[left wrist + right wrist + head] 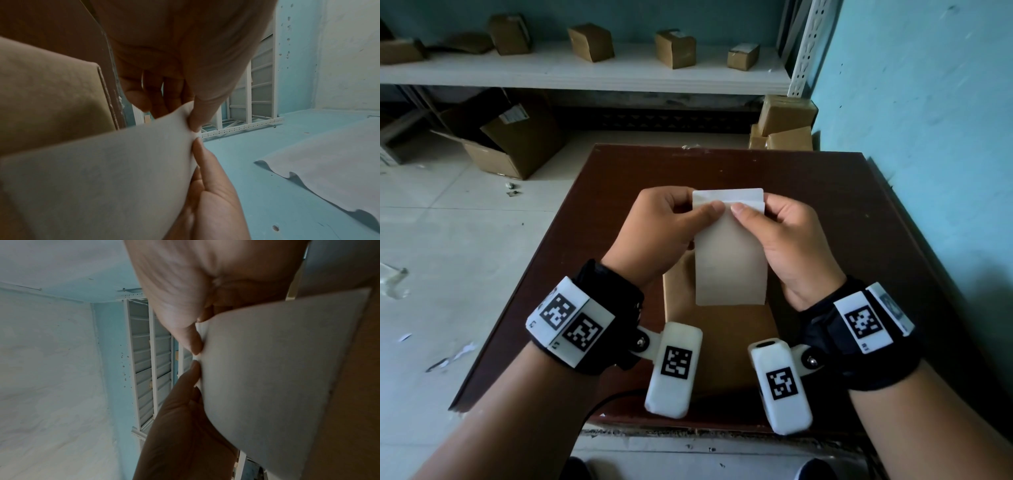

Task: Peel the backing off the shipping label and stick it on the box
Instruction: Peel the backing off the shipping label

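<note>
I hold a pale shipping label [729,253] upright over the brown table [825,205], its plain backing side toward me. My left hand [671,222] pinches its top left, thumb on the near face. My right hand [767,226] pinches the top right, thumb tip meeting the left thumb at the upper edge. A thin strip at the top [727,194] looks folded or separated from the sheet. Below the label lies a flat brown cardboard box [722,342], partly hidden by the label and wrist cameras. The left wrist view shows the label [98,170] and the box [51,97]; the right wrist view shows the label [277,369].
A teal wall [928,120] runs close along the table's right side. A white shelf [585,72] behind holds several small cardboard boxes. An open carton [510,144] sits on the tiled floor to the left, with more boxes [784,123] stacked past the table's far right corner.
</note>
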A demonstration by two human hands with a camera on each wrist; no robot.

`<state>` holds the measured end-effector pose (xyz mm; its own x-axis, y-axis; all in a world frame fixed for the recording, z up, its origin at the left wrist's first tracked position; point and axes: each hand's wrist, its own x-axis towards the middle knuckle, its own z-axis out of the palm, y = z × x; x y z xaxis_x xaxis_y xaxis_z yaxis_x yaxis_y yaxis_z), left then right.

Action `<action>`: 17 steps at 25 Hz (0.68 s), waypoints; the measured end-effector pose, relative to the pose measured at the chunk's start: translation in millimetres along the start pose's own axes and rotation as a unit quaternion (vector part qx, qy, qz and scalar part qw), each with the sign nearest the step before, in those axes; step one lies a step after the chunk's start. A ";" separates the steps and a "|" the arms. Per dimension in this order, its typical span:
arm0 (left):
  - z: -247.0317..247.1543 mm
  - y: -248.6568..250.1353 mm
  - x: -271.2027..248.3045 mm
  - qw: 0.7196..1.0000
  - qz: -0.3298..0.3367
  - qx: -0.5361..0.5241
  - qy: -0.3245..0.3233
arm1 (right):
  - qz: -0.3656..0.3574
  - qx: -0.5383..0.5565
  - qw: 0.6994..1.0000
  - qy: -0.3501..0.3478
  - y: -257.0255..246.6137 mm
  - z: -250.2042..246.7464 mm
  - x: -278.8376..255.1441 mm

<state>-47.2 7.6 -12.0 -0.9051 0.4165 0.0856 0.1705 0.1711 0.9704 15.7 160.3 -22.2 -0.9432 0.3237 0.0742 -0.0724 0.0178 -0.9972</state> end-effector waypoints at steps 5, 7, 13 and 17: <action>0.7 -4.4 1.1 1.000 -0.005 -0.011 -0.004 | 0.019 -0.012 1.000 -0.007 2.3 -1.0 1.2; 0.9 -5.3 1.4 1.000 -0.004 -0.009 -0.008 | 0.016 -0.021 1.000 -0.005 3.1 -1.6 1.8; 1.0 -5.8 2.2 1.000 -0.003 -0.002 -0.002 | 0.015 -0.029 0.999 -0.004 4.2 -2.8 3.0; 1.1 -6.0 1.9 1.000 0.000 -0.003 0.002 | 0.027 -0.009 1.000 -0.009 2.6 -3.3 2.6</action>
<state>-49.6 8.3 -17.9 -0.9068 0.4122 0.0877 0.1690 0.1652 0.9717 14.1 164.3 -24.6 -0.9513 0.3075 0.0194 -0.0145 0.0184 -0.9997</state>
